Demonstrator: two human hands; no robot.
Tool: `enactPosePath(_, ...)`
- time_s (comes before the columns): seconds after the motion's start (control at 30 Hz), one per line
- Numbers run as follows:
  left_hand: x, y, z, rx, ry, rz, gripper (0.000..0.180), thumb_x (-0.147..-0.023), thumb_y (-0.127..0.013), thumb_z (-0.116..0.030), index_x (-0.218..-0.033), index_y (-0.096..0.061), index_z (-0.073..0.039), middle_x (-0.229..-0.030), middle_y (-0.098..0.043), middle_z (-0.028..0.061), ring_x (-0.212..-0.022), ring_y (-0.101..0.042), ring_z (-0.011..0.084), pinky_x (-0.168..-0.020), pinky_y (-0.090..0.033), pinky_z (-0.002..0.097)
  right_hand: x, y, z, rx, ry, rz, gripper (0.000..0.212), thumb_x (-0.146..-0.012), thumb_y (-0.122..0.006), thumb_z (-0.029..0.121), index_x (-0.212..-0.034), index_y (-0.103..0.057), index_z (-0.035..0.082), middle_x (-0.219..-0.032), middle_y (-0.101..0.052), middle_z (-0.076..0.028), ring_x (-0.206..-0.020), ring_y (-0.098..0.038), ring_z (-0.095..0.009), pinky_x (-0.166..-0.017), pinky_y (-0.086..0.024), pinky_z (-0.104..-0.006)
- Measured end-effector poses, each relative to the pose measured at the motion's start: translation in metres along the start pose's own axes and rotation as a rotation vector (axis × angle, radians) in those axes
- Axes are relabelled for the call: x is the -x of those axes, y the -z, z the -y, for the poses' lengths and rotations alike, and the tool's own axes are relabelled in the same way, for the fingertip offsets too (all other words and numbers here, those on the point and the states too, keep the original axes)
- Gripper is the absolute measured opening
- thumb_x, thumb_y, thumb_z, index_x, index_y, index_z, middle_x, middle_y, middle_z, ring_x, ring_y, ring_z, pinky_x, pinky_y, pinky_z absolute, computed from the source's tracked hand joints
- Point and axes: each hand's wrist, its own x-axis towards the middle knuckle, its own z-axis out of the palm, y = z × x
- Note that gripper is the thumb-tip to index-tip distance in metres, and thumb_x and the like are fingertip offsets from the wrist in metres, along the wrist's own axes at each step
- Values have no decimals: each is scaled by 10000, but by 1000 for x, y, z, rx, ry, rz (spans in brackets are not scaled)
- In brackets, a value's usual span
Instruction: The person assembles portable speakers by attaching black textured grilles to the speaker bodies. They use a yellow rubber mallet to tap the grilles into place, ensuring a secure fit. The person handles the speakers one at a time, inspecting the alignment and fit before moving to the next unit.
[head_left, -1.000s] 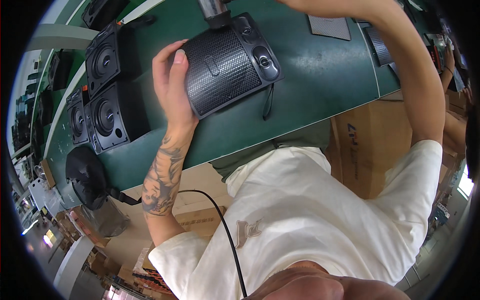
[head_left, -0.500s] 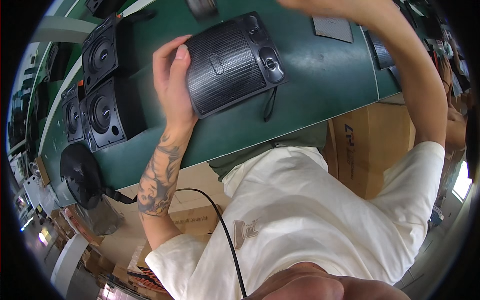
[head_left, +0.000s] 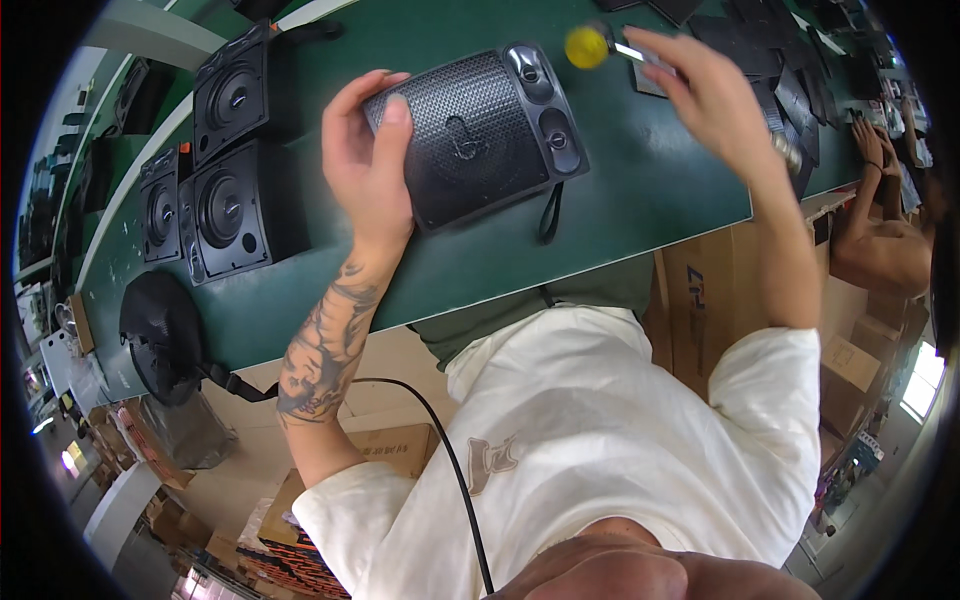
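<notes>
A black speaker (head_left: 465,140) with a mesh grille lies face up on the green table (head_left: 640,170). My left hand (head_left: 370,150) is closed around its left end, thumb over the grille's corner. To the right of the speaker, raised over the table, my right hand (head_left: 700,90) grips the handle of a mallet. The mallet's round yellow head (head_left: 586,47) hangs near the speaker's upper right corner, apart from it, and is slightly blurred. A short black strap (head_left: 550,212) sticks out from the speaker's near edge.
Several open-fronted speaker boxes (head_left: 228,205) stand at the left. Dark flat panels (head_left: 735,45) are piled at the far right, near another person's hands (head_left: 872,145). A black round object (head_left: 160,335) sits at the near left corner. A large carton (head_left: 710,300) stands below the table edge.
My right hand has come down from the top edge of the picture, bringing the yellow mallet head into view. My left hand keeps its hold on the speaker. The whole view has shifted slightly.
</notes>
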Motion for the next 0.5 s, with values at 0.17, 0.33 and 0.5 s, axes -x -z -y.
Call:
enactPosePath(0.17, -11, 21, 0, -454, -700, 230, 591, -950, -670, -62, -1453, -362, -16, -1267, -649, 208, -1273, -589, 346, -1223, -243, 593, 42, -36, 16, 2, -211, -49, 326, -967, -652, 146, -1292, -681, 158, -942, -633, -108, -880, -634, -338, -759, -515, -447)
enactPosePath(0.33, -10, 26, 8, -615, -850, 430, 783, -886, -795, -123, -1518, -335, -66, -1298, -664, 181, -1432, -457, 434, -1237, -219, 583, 52, -68, 14, -20, -153, -237, 345, -934, -693, 109, -1279, -686, 121, -1039, -639, -107, -967, -622, -329, -847, -512, -424)
enactPosePath(0.5, -3, 15, 10, -462, -650, 397, 834, -883, -797, -87, -1544, -297, 5, -1575, -454, 174, -1531, -306, 395, -1251, -231, 508, 28, -64, 62, -520, -207, -653, 387, -926, -744, 197, -1282, -682, 61, -1221, -642, -135, -1155, -607, -316, -974, -492, -386)
